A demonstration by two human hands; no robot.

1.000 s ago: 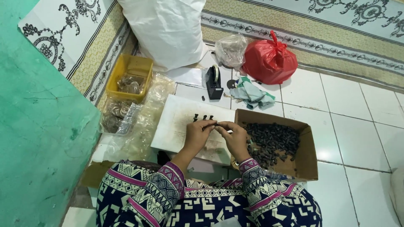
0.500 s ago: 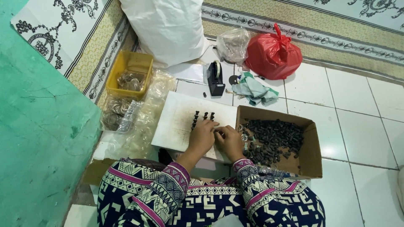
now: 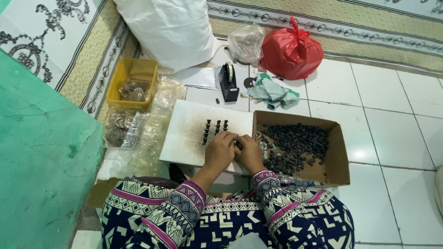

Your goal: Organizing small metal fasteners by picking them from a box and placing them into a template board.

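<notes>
Head view: person seated on the tiled floor (image 3: pixel 387 133), patterned sleeves low in frame. Left hand (image 3: pixel 220 150) and right hand (image 3: pixel 249 154) meet at the near right corner of the white board (image 3: pixel 189 133), knuckles touching, just beside the left wall of the cardboard box (image 3: pixel 339 161).

Fingers: curled in toward one another, tips turned down and hidden. Whether they pinch a part cannot be told; nothing shows between them.

Parts: the box holds a loose heap of small black pieces (image 3: pixel 297 147), piled against its left and middle. A few pale ring-shaped bits (image 3: pixel 260 138) lie at the box's left edge, next to the right hand. On the board, just beyond the left hand, three short rows of black pieces (image 3: pixel 214 129) stand upright, close together.

Step in hand, as a judgement: joining or seating one small piece between both hands, at the spot where the finished rows begin. The next move looks to call for a fine two-hand grip and an upright set-down beside the rows without tipping them.

Surroundings: yellow tray (image 3: pixel 132 83) and clear bags (image 3: pixel 138 129) off the board's left edge; black tape dispenser (image 3: pixel 228 83), red bag (image 3: pixel 290 50) and white sack (image 3: pixel 170 30) past its far edge.
</notes>
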